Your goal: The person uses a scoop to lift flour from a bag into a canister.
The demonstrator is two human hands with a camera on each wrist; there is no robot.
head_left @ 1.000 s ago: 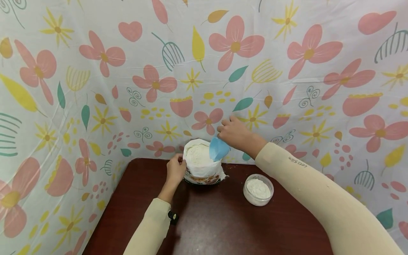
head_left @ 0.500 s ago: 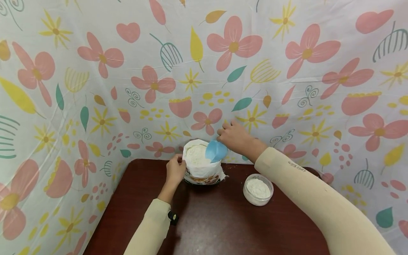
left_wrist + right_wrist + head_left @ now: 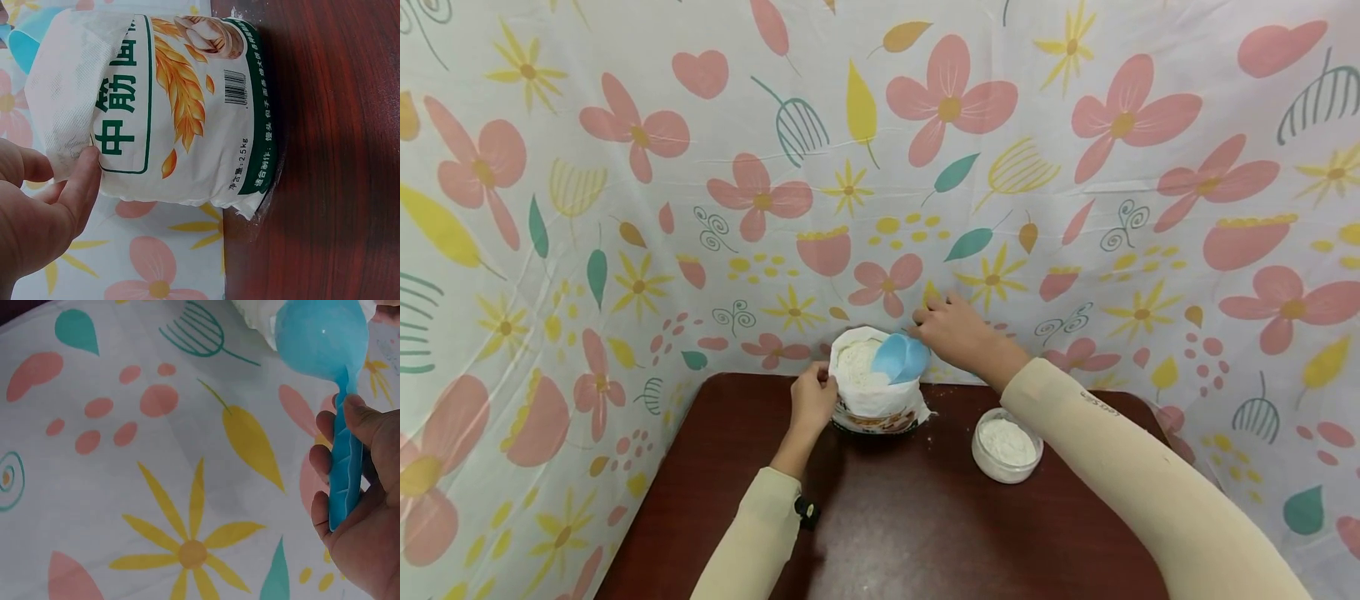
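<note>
A white flour bag [image 3: 880, 404] stands on the table with its mouth open, full of white flour [image 3: 856, 362]. My left hand [image 3: 812, 398] pinches the left side of its folded rim; in the left wrist view, thumb and fingers [image 3: 81, 187] grip that edge. My right hand [image 3: 958, 333] holds a blue scoop [image 3: 902, 358], its fingers curled round the ridged handle [image 3: 345, 469]. The scoop's bowl [image 3: 322, 337] is at the right side of the bag's mouth, over or in the flour; how deep it sits is hidden.
To the right of the bag stands a clear round container [image 3: 1007, 473] holding white flour. Specks of flour lie on the dark red table [image 3: 910, 525]. A floral cloth [image 3: 880, 167] hangs close behind the bag and along the left side.
The scoop has moved left and tilted over the bag's mouth, and my right hand has lowered slightly. My left hand and the round container have stayed in place.
</note>
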